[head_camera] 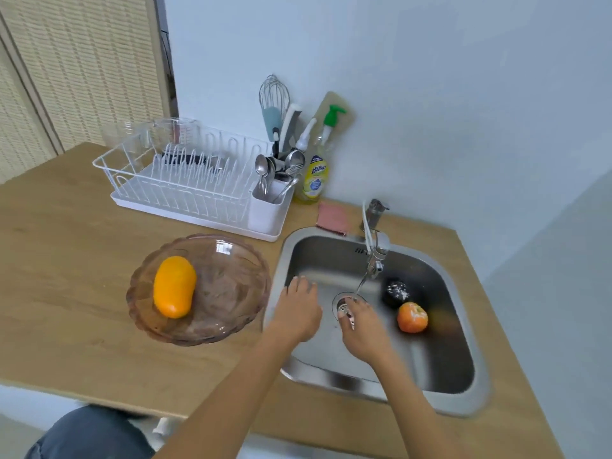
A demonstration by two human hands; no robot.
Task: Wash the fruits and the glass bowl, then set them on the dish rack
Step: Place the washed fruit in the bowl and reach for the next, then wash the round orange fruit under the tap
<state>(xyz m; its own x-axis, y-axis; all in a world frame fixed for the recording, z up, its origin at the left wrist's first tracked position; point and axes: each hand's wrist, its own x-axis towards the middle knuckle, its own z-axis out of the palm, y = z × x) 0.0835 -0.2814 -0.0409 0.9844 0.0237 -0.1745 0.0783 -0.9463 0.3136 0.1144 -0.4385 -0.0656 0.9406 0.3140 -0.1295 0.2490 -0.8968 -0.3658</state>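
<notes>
A tinted glass bowl (231, 279) stands on the wooden counter left of the sink and holds one yellow-orange mango (174, 286). An orange-red round fruit (412, 317) lies in the steel sink (440, 369), right of the drain. Water runs in a thin stream from the tap (374, 250) onto the fingers of my right hand (362, 329), which is over the drain with fingers relaxed and nothing in it. My left hand (298, 309) hovers over the sink's left side, fingers spread, holding nothing. The white dish rack (185, 180) stands behind the bowl.
A dark scrubber (395, 290) with foam lies in the sink behind the fruit. The rack holds a glass measuring jug (175, 134) and a cutlery caddy (270, 207). A dish soap bottle (313, 180) and a pink cloth (332, 218) sit by the wall.
</notes>
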